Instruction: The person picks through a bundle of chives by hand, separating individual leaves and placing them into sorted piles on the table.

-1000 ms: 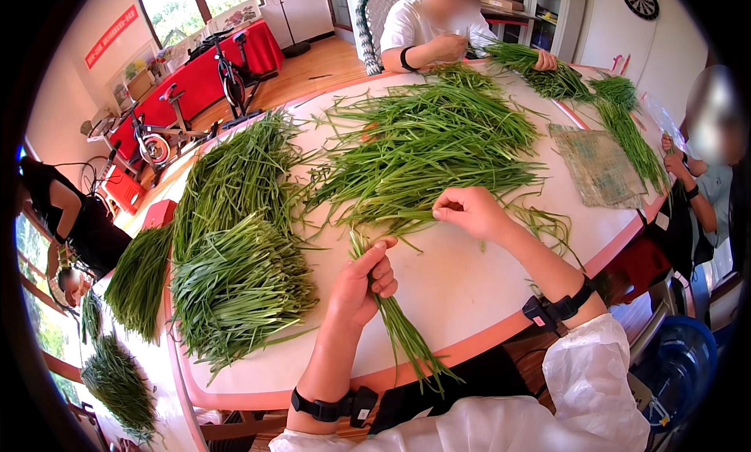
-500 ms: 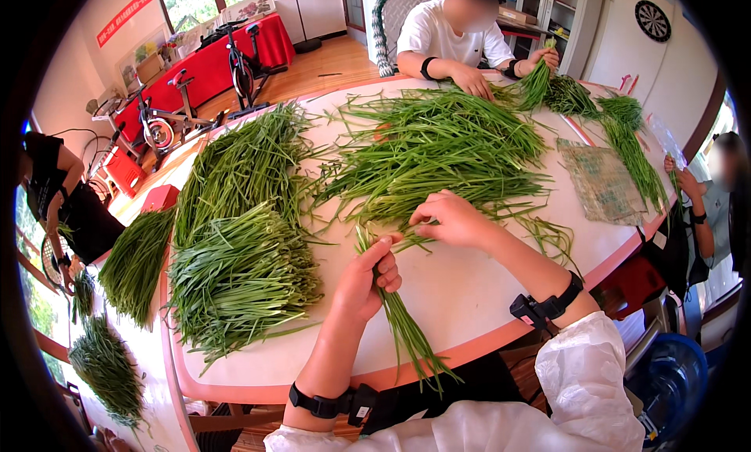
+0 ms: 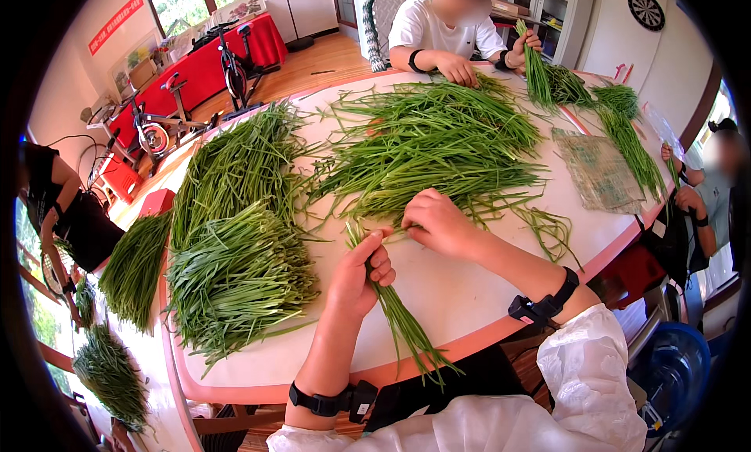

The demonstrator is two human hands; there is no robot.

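Left hand (image 3: 360,276) grips thin chive bunch (image 3: 403,319) over near table edge (image 3: 477,338); right hand (image 3: 438,221) curled beside, grasp unclear. Left stack (image 3: 238,276) looks sorted; big loose heap (image 3: 446,151) apparently left.

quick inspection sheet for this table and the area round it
surface: white table with a pink edge
things handled: loose heap of green stalks mid-table; neater stack at near left
clutter: stray strands and a flat sack at right
hands: left hand grips a small bunch; right hand, fingers curled, by the heap's near edge, holding unclear
cables: thin dark cable, far left
surroundings: co-worker across the table holding another bunch; exercise bikes at back left; dartboard at back right
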